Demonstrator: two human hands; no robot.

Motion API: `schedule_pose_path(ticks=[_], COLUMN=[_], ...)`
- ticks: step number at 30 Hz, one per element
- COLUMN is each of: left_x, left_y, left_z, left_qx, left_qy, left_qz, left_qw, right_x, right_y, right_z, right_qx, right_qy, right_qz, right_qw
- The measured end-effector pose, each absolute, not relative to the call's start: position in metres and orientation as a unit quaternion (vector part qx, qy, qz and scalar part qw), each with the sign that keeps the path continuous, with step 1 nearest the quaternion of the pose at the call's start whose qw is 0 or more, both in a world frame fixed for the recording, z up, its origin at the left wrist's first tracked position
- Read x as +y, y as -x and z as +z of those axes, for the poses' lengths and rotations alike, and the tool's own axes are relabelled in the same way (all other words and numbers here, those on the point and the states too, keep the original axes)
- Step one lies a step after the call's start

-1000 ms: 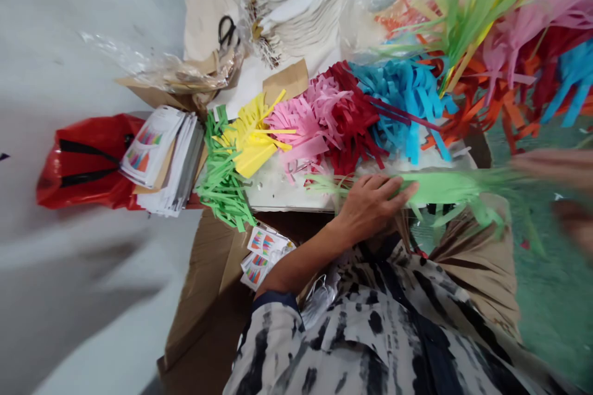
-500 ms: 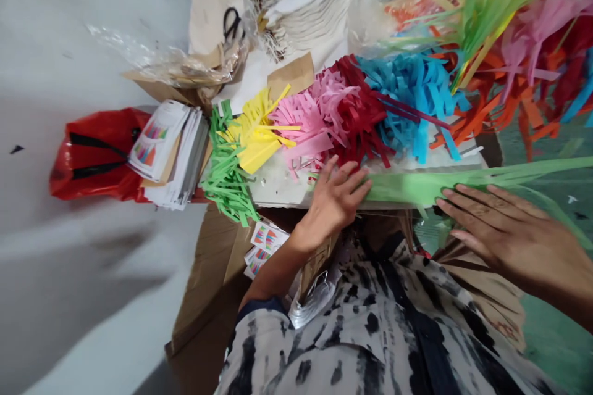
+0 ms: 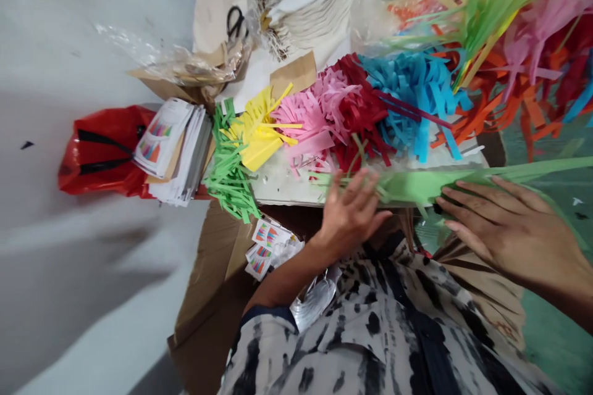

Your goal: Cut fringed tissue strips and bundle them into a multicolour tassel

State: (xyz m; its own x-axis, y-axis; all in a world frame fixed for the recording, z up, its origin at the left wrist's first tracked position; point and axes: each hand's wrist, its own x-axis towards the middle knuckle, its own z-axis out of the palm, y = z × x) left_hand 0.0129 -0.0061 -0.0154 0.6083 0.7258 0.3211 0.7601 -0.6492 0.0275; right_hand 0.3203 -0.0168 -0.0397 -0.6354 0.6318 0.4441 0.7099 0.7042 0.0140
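Observation:
A light green paper sheet with a long cut fringe (image 3: pixel 426 188) lies across the edge of a white board (image 3: pixel 282 188). My right hand (image 3: pixel 509 234) rests on it flat, fingers spread. My left hand (image 3: pixel 352 213) hovers over the sheet's fringed left end, fingers apart, holding nothing. Beside that hand lie heaps of fringed paper: dark red (image 3: pixel 359 114), pink (image 3: pixel 308 117), blue (image 3: pixel 412 89), yellow (image 3: pixel 257 136) and green (image 3: pixel 229 166). An orange heap (image 3: pixel 509 108) lies further right.
A stack of printed cards (image 3: pixel 171 148) sits against a red plastic bag (image 3: pixel 104 151). Black scissors (image 3: pixel 235 21) lie on a cream cloth bag (image 3: pixel 217 15) near stacked cloth bags (image 3: pixel 306 0). Flattened cardboard (image 3: pixel 208 296) and loose cards (image 3: pixel 271 247) lie below the board.
My right hand has come in from the right edge and settled on the green sheet. My left hand has lifted off the sheet, and its fingers have spread. The fringe's left strands have risen.

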Motion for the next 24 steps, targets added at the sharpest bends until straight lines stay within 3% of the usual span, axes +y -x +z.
schedule_pose_path(ticks=[4, 8, 13, 17, 24], left_x=[0.005, 0.012, 0.000, -0.016, 0.006], left_y=[0.020, 0.013, -0.022, -0.051, -0.046], left_z=[0.012, 0.028, 0.018, -0.004, -0.013], left_qx=[-0.554, -0.541, -0.529, -0.373, -0.565], left_qy=[0.791, 0.773, 0.760, 0.882, 0.798], left_qz=[-0.259, -0.292, -0.376, -0.286, -0.207], left_qw=[-0.009, -0.156, 0.020, -0.033, -0.016], right_x=[-0.007, -0.002, -0.003, -0.003, -0.005], right_y=[-0.312, -0.304, -0.305, -0.308, -0.304], right_z=[-0.033, -0.030, -0.034, -0.040, -0.034], right_qx=[-0.897, -0.883, -0.880, -0.876, -0.870], right_qy=[0.372, 0.405, 0.413, 0.424, 0.429], right_qz=[-0.091, -0.090, -0.107, -0.105, -0.108], right_qw=[0.222, 0.220, 0.210, 0.202, 0.218])
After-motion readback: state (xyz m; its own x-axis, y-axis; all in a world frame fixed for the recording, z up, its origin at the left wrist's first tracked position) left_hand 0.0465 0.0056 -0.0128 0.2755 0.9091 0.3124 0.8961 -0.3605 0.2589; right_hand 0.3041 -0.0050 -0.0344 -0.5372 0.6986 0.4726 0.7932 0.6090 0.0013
